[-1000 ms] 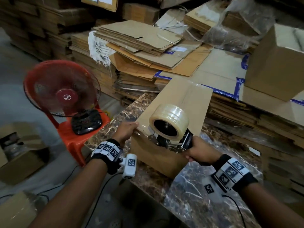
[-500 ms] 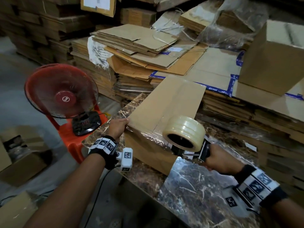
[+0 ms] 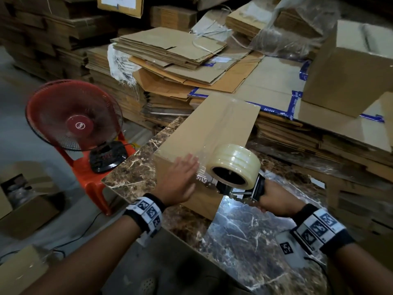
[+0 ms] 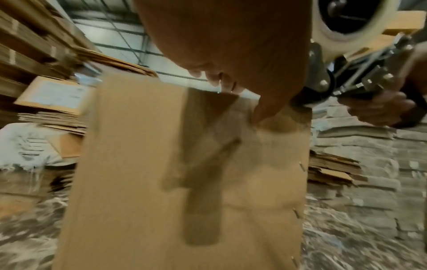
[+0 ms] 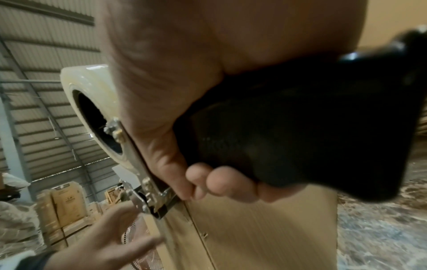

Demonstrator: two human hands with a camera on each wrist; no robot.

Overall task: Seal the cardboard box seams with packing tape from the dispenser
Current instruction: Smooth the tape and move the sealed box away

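1. At the left of the head view a red fan [image 3: 73,116] stands on an orange plastic stool [image 3: 91,177]; a black cable trails from it across the grey floor toward the lower left.
2. Left of centre, the left hand [image 3: 177,180] lies flat with its fingers straight and spread against the near end of the cardboard box [image 3: 214,128], at the box's upper front edge. The left wrist view is blurred but shows the fingertips [image 4: 221,80] reaching over that edge.
3. The cardboard box sits in the middle of the frame, lying long on the marble-patterned table [image 3: 136,173], running toward the upper right. A strip of clear tape [image 3: 221,122] shines along its top face.
4. Right of centre, the tape dispenser [image 3: 236,179] with its roll of clear tape is at the near end of the box, just beside the left hand.
5. The right hand [image 3: 274,199] is wrapped tight around the dispenser's black handle [image 5: 300,127], fingers curled under it.
6. Across the upper right, stacks of flattened cardboard [image 3: 170,52] and an assembled box [image 3: 348,69] fill the background.
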